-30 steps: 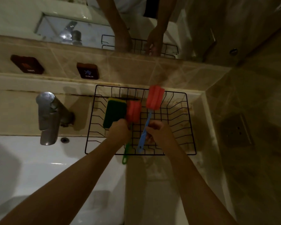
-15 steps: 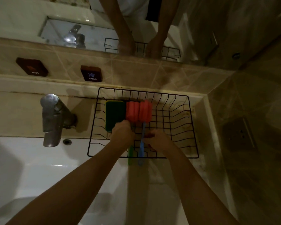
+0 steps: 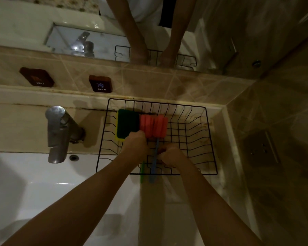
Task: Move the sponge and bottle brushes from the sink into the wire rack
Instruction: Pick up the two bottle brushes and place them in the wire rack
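Observation:
A black wire rack (image 3: 211,139) stands on the counter right of the sink. In its left part lies a green and yellow sponge (image 3: 127,124). Beside it lie two bottle brushes with red foam heads: one with a green handle (image 3: 146,126), one with a blue handle (image 3: 160,126). Both handles stick out over the rack's near rim. My left hand (image 3: 134,145) is closed on the green-handled brush. My right hand (image 3: 171,155) is closed on the blue handle.
A chrome tap (image 3: 58,134) stands left of the rack over the white sink (image 3: 34,189). HOT (image 3: 36,77) and COLD (image 3: 100,84) buttons sit on the tiled back wall under a mirror (image 3: 96,38). A tiled side wall (image 3: 274,139) bounds the right.
The blue-handled brush came down from a tilted, raised position into the rack beside the other brush. Both red heads now lie flat side by side next to the sponge.

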